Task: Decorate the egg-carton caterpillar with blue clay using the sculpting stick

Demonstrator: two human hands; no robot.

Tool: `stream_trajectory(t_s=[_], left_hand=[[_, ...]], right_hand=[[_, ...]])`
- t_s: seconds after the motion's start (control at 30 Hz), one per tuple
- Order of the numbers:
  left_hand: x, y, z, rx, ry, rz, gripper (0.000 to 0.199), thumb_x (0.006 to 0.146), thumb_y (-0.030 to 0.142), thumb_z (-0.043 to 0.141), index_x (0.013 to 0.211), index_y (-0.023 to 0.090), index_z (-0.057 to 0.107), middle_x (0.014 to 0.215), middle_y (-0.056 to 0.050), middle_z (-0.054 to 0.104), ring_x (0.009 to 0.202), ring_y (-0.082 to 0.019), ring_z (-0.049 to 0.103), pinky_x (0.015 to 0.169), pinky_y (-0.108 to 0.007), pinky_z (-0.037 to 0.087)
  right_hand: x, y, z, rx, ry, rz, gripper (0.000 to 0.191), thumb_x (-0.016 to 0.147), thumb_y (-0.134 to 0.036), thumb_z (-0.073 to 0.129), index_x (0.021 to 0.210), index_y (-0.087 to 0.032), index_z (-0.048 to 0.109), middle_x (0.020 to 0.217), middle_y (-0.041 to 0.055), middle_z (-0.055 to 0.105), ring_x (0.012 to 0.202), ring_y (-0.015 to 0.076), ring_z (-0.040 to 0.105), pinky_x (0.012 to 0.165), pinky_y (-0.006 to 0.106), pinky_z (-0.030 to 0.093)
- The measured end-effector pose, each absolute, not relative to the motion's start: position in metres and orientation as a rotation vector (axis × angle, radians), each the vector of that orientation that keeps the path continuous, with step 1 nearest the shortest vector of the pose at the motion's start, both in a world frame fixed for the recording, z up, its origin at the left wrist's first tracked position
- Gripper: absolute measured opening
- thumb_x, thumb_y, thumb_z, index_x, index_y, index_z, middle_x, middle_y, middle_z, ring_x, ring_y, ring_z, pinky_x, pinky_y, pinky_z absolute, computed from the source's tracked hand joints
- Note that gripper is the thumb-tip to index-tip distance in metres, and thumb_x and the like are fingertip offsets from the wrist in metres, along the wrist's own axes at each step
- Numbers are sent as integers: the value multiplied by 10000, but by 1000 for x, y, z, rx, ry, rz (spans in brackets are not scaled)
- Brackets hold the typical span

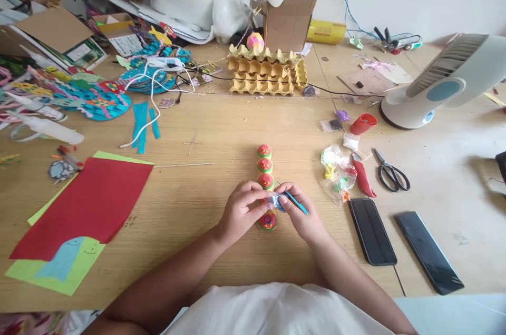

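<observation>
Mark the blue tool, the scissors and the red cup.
Blue tool (297, 203): head view, on its flat shaft at the right hand (299, 209).
Scissors (386, 165): head view, near the pivot.
Red cup (360, 127): head view, on its outer wall.

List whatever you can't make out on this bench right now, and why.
- Blue packet: contents unclear in the head view; too small, and partly covered by fingers of the left hand and right hand.
- Row of domes: in the head view, the hands and packet hide part of it.
- Black thing: cut off by the head view's right edge.
- Marks beside the red sheet: too small to read, head view.
</observation>
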State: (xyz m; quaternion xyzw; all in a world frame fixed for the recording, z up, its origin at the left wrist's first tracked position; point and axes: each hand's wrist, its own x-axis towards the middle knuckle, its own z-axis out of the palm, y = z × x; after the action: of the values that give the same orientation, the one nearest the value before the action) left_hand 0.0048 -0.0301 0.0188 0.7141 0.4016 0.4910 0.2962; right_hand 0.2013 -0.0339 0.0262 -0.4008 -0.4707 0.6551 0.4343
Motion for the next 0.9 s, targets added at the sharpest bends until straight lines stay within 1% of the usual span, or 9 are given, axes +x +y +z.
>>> stream_trajectory(t_s=[0.23,0.43,0.53,0.63,0.73,0.8,0.9], left_hand=[[3,-32,26,2123,1084,1300,226,902,183,769,1113,264,767,978,-41,661,928,-172,641,836,-311,539],[1,-33,24,2185,1056,1302,245,921,190,750,1151,277,756,961,-33,663,903,-172,608,826,-323,517],[0,-33,22,2178,1063,1313,219,908,178,766,1107,270,758,942,-23,659,907,-169,601,838,-326,507],[0,-33,21,2140,1067,1336,207,898,149,773,1070,263,756,920,-12,653,899,-161,596,829,-317,501],[0,-33,22,2085,1081,1361,179,891,136,778,1027,250,756,918,-11,651,897,-157,597,821,-315,500],[1,-33,23,2056,1090,1361,128,892,139,778,970,238,754,915,-14,650,898,-159,600,818,-317,502],[2,-34,25,2054,1083,1358,93,899,138,765,917,227,745,905,-18,646,903,-164,601,822,-324,507]], right_hand=[[206,-35,5,-861,-1050,1761,253,958,-450,704,1069,-232,636,965,20,620,820,153,578,765,282,490],[205,-37,-5,-845,-1013,1802,259,960,-458,701,1068,-229,648,960,18,626,809,152,579,757,285,477],[205,-36,-6,-837,-1022,1805,267,959,-463,701,1073,-225,657,968,23,626,823,153,580,762,283,474],[204,-37,-3,-761,-1019,1831,323,928,-479,738,1121,-233,657,1020,34,634,892,166,599,808,290,488],[203,-38,3,-701,-1034,1858,380,866,-401,827,1165,-258,642,1080,32,640,970,169,606,867,283,498],[202,-38,6,-711,-1049,1855,351,871,-330,830,1157,-266,637,1077,25,642,974,157,605,884,272,499],[202,-38,8,-720,-1062,1851,299,903,-312,798,1149,-264,636,1063,22,641,965,151,602,891,267,500]])
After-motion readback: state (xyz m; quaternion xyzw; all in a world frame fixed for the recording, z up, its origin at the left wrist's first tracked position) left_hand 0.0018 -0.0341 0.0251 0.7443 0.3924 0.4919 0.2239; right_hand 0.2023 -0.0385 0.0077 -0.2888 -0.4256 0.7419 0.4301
